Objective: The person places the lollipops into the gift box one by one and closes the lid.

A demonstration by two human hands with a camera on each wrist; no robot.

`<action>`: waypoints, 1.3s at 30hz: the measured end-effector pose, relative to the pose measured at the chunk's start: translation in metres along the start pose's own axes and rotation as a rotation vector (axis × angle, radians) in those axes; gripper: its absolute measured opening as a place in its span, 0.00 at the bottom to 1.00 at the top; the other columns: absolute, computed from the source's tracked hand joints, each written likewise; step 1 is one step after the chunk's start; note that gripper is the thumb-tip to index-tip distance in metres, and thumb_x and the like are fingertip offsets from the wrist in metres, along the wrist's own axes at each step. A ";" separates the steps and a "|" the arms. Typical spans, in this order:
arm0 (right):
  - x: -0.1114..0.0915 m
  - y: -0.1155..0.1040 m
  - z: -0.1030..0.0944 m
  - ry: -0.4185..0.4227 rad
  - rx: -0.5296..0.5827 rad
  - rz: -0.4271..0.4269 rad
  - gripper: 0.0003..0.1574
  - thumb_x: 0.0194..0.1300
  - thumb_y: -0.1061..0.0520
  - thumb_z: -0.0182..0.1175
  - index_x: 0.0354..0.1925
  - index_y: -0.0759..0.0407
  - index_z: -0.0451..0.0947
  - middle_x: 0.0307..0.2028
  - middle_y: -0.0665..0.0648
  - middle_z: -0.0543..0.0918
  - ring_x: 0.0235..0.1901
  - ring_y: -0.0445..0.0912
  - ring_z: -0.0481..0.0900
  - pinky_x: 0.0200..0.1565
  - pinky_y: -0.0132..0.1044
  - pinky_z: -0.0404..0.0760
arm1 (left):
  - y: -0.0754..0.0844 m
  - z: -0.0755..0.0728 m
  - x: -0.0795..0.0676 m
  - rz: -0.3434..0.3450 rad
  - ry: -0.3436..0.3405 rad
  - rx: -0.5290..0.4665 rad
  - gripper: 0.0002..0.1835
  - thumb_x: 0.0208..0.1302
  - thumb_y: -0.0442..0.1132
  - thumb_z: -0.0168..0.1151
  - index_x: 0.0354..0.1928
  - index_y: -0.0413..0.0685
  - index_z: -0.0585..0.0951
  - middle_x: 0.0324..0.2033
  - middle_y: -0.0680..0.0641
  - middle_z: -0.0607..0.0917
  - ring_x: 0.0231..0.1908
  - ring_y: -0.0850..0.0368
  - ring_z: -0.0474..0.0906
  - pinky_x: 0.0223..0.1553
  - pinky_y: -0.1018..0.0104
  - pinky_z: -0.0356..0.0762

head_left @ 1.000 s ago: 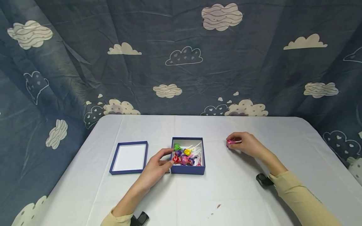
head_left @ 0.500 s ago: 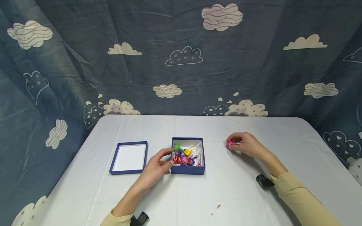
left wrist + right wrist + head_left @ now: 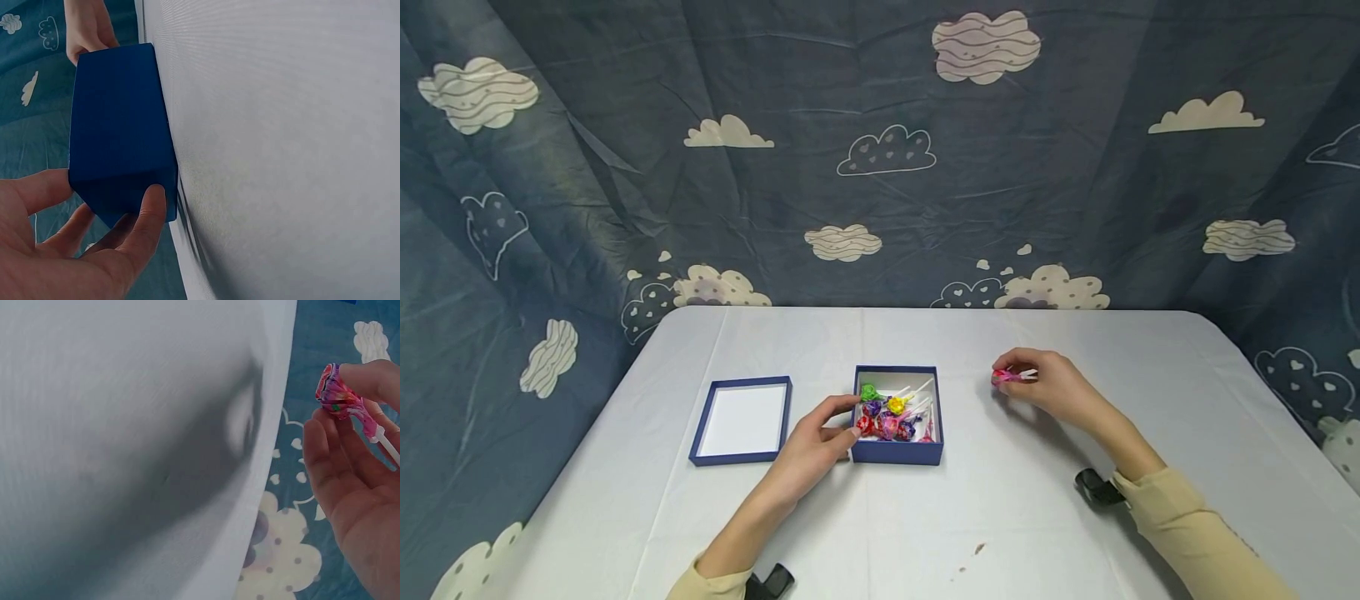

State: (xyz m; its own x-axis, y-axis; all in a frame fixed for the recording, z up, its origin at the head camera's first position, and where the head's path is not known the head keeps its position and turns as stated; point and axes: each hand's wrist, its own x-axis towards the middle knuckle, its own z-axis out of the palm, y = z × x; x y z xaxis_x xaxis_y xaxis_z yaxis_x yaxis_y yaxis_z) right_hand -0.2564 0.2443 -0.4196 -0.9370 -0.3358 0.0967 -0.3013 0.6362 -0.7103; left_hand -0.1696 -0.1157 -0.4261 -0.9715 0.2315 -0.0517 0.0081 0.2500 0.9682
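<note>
A blue box (image 3: 897,452) without its lid stands on the table, holding several wrapped lollipops (image 3: 889,427) in red, purple, green, yellow and pink. My left hand (image 3: 811,446) rests against its left side, with fingertips touching the wall and rim; the left wrist view shows the fingers on the blue side without wrapping round it. To the right, my right hand (image 3: 1051,385) pinches a pink and red wrapped lollipop (image 3: 340,397) between thumb and fingers. Its white stick (image 3: 389,447) points back toward the palm. This lollipop is held just above the tabletop.
The blue-edged lid (image 3: 741,457) lies upturned left of the box, showing its white inside. A white cloth covers the table (image 3: 985,492), with small brown specks (image 3: 979,548) near the front. A dark cloud-patterned curtain (image 3: 880,200) hangs behind the table.
My right hand has lifted the lollipop slightly and brought it a little to the left. My left hand stays against the box.
</note>
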 end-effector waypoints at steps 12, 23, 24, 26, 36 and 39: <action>-0.007 -0.022 0.001 0.081 0.044 -0.086 0.13 0.62 0.58 0.68 0.47 0.52 0.82 0.41 0.49 0.85 0.43 0.46 0.80 0.47 0.43 0.79 | 0.000 0.000 0.000 0.002 -0.002 -0.002 0.24 0.69 0.34 0.57 0.66 0.47 0.72 0.67 0.38 0.68 0.53 0.44 0.79 0.47 0.52 0.79; -0.005 -0.039 0.005 0.127 0.117 -0.162 0.14 0.62 0.57 0.69 0.47 0.53 0.82 0.44 0.49 0.84 0.47 0.45 0.79 0.53 0.45 0.77 | 0.000 0.000 0.000 0.003 -0.002 -0.001 0.24 0.69 0.34 0.57 0.66 0.47 0.72 0.67 0.38 0.68 0.52 0.44 0.79 0.47 0.53 0.79; -0.005 -0.040 0.006 0.128 0.126 -0.171 0.14 0.62 0.57 0.69 0.47 0.54 0.82 0.44 0.49 0.84 0.47 0.45 0.79 0.53 0.46 0.77 | 0.000 0.000 0.000 0.003 -0.003 -0.001 0.24 0.69 0.34 0.57 0.66 0.47 0.72 0.67 0.38 0.68 0.53 0.44 0.79 0.47 0.53 0.79; -0.004 -0.044 0.008 0.126 0.141 -0.178 0.15 0.62 0.58 0.70 0.48 0.54 0.82 0.44 0.49 0.84 0.47 0.44 0.78 0.53 0.45 0.77 | 0.000 0.000 0.000 0.002 -0.004 -0.002 0.24 0.69 0.34 0.57 0.66 0.47 0.71 0.67 0.38 0.68 0.53 0.44 0.79 0.47 0.52 0.79; -0.007 -0.092 0.018 0.065 0.230 -0.227 0.16 0.61 0.68 0.66 0.48 0.65 0.80 0.44 0.58 0.84 0.46 0.51 0.79 0.53 0.49 0.77 | 0.000 0.000 -0.001 -0.008 -0.003 0.001 0.24 0.69 0.35 0.57 0.66 0.47 0.72 0.67 0.38 0.68 0.53 0.44 0.79 0.48 0.52 0.79; -0.008 -0.106 0.022 0.043 0.251 -0.246 0.15 0.61 0.69 0.65 0.48 0.65 0.80 0.45 0.59 0.83 0.47 0.51 0.79 0.53 0.52 0.77 | 0.000 0.000 -0.001 -0.005 -0.004 -0.003 0.24 0.69 0.35 0.58 0.66 0.47 0.72 0.67 0.38 0.67 0.53 0.44 0.79 0.47 0.52 0.79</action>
State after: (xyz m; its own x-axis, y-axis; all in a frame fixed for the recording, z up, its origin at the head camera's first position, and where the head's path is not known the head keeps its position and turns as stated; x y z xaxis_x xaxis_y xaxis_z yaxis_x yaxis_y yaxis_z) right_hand -0.2130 0.1638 -0.3606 -0.8500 -0.4247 0.3115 -0.4709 0.3478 -0.8107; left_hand -0.1689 -0.1159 -0.4258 -0.9705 0.2341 -0.0576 0.0023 0.2482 0.9687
